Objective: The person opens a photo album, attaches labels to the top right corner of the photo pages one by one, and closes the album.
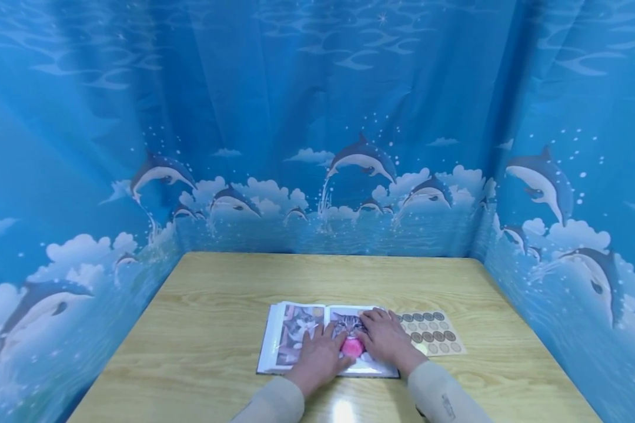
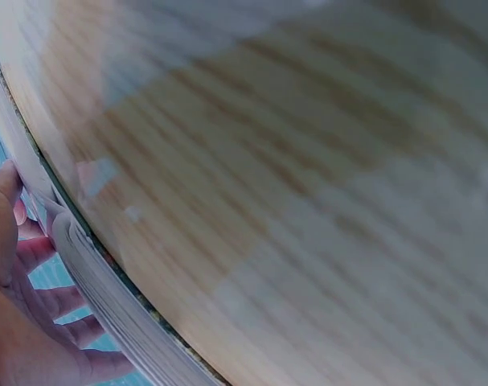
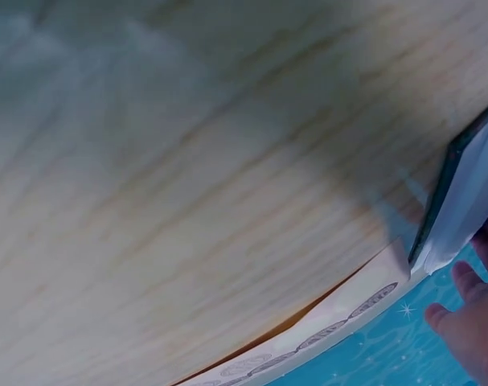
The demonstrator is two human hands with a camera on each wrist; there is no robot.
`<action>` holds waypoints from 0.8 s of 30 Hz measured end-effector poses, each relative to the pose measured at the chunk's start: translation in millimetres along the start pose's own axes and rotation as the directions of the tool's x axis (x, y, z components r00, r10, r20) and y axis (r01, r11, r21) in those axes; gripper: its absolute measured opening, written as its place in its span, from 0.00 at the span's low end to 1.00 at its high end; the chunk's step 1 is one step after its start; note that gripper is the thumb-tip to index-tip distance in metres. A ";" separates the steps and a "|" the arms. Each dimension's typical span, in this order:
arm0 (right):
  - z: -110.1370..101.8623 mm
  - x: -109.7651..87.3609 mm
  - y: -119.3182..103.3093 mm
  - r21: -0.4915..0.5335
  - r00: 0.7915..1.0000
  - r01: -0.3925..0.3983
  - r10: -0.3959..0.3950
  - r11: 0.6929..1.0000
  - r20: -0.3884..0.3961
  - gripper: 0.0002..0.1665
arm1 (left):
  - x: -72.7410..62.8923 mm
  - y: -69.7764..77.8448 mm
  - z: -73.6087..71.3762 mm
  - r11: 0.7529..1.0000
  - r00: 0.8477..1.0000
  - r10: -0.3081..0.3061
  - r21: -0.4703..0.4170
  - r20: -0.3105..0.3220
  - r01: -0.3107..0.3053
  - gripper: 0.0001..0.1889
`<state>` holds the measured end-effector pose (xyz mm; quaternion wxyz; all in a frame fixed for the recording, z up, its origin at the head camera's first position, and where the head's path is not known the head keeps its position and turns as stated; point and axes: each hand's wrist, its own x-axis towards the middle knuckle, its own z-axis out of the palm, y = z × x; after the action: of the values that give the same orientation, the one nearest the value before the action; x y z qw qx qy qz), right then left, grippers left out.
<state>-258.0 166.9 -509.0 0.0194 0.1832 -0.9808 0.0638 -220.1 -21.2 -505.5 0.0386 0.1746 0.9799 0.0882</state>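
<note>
Hands [image 1: 320,357] [image 1: 388,339] rest on an open album [image 1: 300,336] facing up, long axis sideways.

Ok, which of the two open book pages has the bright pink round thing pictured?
The right page, under the right hand: the pink round thing is printed below the cat's face. The left page shows none.
</note>
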 end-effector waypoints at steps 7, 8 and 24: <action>1.2 -2.2 -1.0 -0.019 1.000 0.013 -0.013 1.000 -0.002 0.34 | 1.1 -1.5 2.8 1.000 1.000 0.011 0.016 -0.022 -0.010 0.39; 1.7 -2.5 -0.9 -0.022 1.000 0.013 -0.013 1.000 -0.001 0.34 | 1.2 -1.7 2.9 1.000 1.000 0.012 0.017 -0.024 -0.012 0.39; -1.3 0.8 1.7 0.030 1.000 -0.014 0.013 0.999 0.017 0.31 | 0.9 -1.9 1.0 1.000 1.000 0.026 0.017 -0.016 -0.026 0.39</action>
<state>-259.4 168.3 -507.9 0.0080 0.1774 -0.9811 0.0774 -221.5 -22.4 -506.8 0.0281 0.1871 0.9785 0.0819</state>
